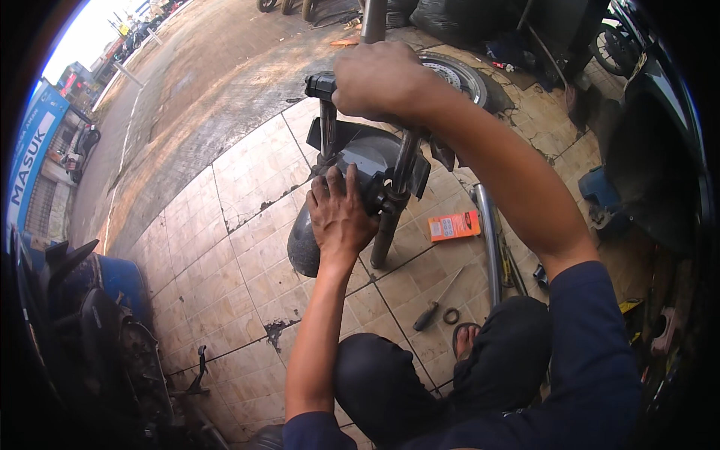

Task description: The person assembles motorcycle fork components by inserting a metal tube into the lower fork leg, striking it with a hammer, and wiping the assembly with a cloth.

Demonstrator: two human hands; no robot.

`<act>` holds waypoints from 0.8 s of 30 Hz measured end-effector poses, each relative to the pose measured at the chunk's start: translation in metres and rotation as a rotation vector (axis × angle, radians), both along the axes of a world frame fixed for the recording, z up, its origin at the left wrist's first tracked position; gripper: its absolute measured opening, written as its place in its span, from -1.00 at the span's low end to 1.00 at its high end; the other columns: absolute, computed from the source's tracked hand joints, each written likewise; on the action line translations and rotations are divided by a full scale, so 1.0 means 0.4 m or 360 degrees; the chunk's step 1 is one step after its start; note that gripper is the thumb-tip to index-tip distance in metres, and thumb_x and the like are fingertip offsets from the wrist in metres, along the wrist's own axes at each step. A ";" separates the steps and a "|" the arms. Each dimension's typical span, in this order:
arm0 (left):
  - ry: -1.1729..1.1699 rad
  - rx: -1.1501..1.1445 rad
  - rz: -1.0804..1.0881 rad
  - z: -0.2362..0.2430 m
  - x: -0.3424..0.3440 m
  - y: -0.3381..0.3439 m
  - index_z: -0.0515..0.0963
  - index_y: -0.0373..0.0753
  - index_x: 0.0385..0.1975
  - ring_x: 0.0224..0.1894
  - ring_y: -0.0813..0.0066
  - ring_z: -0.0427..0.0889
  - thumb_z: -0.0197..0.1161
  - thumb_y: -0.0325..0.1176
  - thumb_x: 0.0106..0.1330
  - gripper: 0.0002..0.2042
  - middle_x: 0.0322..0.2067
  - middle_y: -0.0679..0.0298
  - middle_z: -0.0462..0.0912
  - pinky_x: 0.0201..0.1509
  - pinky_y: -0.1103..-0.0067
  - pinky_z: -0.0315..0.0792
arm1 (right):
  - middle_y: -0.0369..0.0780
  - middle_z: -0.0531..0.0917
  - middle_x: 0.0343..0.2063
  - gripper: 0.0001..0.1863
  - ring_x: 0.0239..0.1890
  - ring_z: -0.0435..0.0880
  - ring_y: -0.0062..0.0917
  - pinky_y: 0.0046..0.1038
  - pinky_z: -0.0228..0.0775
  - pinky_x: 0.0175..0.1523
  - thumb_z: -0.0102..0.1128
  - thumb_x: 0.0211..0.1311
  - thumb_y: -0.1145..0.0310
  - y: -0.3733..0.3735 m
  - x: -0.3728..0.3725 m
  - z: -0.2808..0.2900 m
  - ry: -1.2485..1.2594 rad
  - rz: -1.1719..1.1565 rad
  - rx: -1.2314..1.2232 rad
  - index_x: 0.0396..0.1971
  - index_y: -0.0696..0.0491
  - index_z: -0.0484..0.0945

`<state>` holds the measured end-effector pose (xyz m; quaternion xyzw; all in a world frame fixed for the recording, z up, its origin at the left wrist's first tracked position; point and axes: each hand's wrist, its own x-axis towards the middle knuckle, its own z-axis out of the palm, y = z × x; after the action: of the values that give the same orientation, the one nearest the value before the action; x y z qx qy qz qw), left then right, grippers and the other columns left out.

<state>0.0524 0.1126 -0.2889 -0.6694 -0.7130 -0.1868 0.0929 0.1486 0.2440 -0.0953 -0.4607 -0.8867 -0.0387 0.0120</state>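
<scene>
A motorcycle front fork (328,124) with a black front fender (304,244) stands tilted on the tiles in front of me. My right hand (379,81) is closed over the black clamp at the fork's upper end. Its fingertips are hidden behind the hand. My left hand (341,214) lies on the fender, between the two fork legs, with its fingers apart and the thumb out of sight. Just above my right hand rises a grey metal tube (373,22); whether it joins the fork I cannot tell.
On the floor to the right lie an orange box (454,226), a long steel tube (488,244), a screwdriver (426,315) and a black ring (451,316). A wheel (469,79) lies beyond my right arm. Dark motorcycle parts and a blue drum (124,285) stand at the left.
</scene>
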 end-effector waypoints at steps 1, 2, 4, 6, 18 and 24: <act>0.0005 -0.0014 0.0000 0.003 0.001 0.000 0.30 -0.13 0.35 0.25 -0.07 0.36 0.50 -0.15 -0.06 -0.13 0.21 0.00 0.39 0.33 0.16 0.26 | -0.17 0.76 -0.06 -0.61 0.01 0.76 -0.34 -0.23 0.57 0.06 0.25 0.11 0.21 0.000 -0.011 0.013 -0.0031 0.0020 -0.0030 -0.05 -0.01 0.74; 0.0000 -0.0040 -0.0002 0.004 0.005 0.001 0.30 -0.13 0.35 0.26 -0.07 0.35 0.50 -0.14 -0.06 -0.13 0.21 -0.01 0.39 0.33 0.16 0.26 | -0.18 0.77 -0.07 -0.60 0.01 0.76 -0.35 -0.25 0.57 0.05 0.27 0.10 0.20 0.001 -0.021 0.018 -0.0063 0.0038 -0.0059 -0.05 -0.01 0.74; -0.0005 -0.0085 0.0012 0.009 0.001 0.000 0.29 -0.13 0.35 0.28 -0.08 0.35 0.50 -0.13 -0.06 -0.12 0.22 -0.03 0.40 0.35 0.16 0.25 | -0.19 0.78 -0.10 -0.66 -0.03 0.77 -0.39 -0.26 0.59 -0.01 0.26 0.13 0.25 -0.012 -0.031 0.008 -0.0114 0.0090 0.0044 -0.10 -0.03 0.76; 0.0009 -0.0088 0.0014 0.008 0.000 -0.002 0.29 -0.13 0.36 0.27 -0.08 0.35 0.50 -0.14 -0.06 -0.12 0.22 -0.03 0.39 0.35 0.16 0.25 | -0.18 0.78 -0.12 -0.70 -0.04 0.77 -0.38 -0.25 0.59 -0.03 0.25 0.15 0.28 -0.032 -0.015 -0.002 -0.0073 0.0172 0.0095 -0.12 -0.04 0.77; -0.0043 -0.0053 0.0015 0.024 -0.002 -0.006 0.30 -0.14 0.34 0.29 -0.08 0.34 0.48 -0.18 -0.04 -0.16 0.23 -0.04 0.39 0.36 0.15 0.25 | -0.02 0.74 -0.12 -0.58 -0.03 0.72 -0.21 -0.29 0.48 0.19 0.13 0.19 0.17 0.028 0.200 -0.049 0.0555 0.0197 -0.0167 -0.01 -0.01 0.73; -0.0020 -0.0044 0.0007 0.012 0.004 -0.004 0.31 -0.15 0.33 0.27 -0.08 0.34 0.48 -0.21 -0.07 -0.16 0.22 -0.05 0.38 0.35 0.15 0.25 | -0.09 0.77 -0.10 -0.61 -0.03 0.75 -0.39 -0.44 0.48 0.18 0.15 0.23 0.26 0.097 0.202 -0.117 0.1119 0.0362 -0.0561 -0.02 0.10 0.72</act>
<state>0.0540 0.1111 -0.2842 -0.6680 -0.7175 -0.1809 0.0795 0.2295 0.2830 -0.1420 -0.3399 -0.8668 0.2754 0.2394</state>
